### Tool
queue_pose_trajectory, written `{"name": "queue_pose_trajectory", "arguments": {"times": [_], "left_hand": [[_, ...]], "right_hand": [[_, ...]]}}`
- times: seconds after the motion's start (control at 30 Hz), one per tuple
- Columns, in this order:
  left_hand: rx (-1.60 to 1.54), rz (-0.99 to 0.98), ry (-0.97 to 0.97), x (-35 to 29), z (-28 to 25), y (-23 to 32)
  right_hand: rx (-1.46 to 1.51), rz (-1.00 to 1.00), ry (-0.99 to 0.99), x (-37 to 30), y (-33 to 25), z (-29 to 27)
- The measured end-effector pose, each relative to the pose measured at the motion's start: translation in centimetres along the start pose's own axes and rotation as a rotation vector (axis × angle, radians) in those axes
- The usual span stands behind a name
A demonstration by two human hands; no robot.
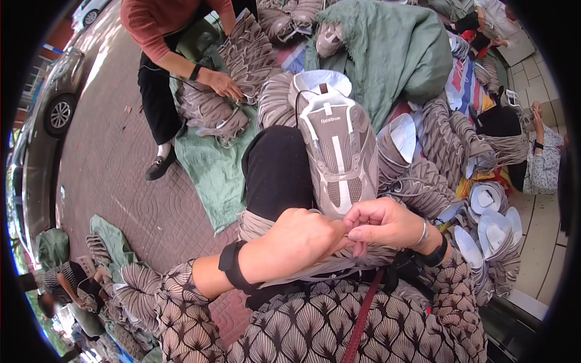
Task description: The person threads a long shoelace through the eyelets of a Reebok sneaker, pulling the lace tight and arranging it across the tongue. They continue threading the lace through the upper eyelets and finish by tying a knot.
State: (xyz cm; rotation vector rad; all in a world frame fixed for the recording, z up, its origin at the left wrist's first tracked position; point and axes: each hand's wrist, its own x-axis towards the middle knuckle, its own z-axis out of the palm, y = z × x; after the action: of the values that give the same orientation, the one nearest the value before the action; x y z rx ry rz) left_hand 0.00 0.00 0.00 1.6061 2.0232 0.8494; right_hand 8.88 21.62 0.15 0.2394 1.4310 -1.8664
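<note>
On my lap lies a taupe shoe upper (348, 148) with mesh panels, white strips and a pale lining piece behind its collar. Its toe end points toward me, just beyond my fingers. My left hand (296, 242) is closed in a fist, knuckles up. Fingertips of my right hand (387, 224) are pinched together against the left one's fingers. Whatever lies between them is too small or hidden to make out. Beneath both wrists runs a bundle of pale laces (327, 266), partly covered by my hands.
Stacked taupe uppers (439, 142) crowd the right side, beside pale insole-shaped pieces (490, 227). Ahead is a large green sack (393, 48). Another person's hand (221, 83) touches uppers at the upper left. Brick paving (115, 157) and a parked car (54, 115) lie left.
</note>
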Motion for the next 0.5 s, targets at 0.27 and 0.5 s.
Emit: {"name": "queue_pose_trajectory", "arguments": {"times": [0.27, 0.5], "left_hand": [[-0.1, -0.079, 0.187, 0.8, 0.2, -4.0], [-0.028, -0.189, 0.318, 2.7, 2.5, -7.8]], "right_hand": [[-0.207, -0.354, 0.432, 3.0, 1.6, -1.2], [-0.821, -0.632, 0.922, 5.4, 2.4, -2.3]]}}
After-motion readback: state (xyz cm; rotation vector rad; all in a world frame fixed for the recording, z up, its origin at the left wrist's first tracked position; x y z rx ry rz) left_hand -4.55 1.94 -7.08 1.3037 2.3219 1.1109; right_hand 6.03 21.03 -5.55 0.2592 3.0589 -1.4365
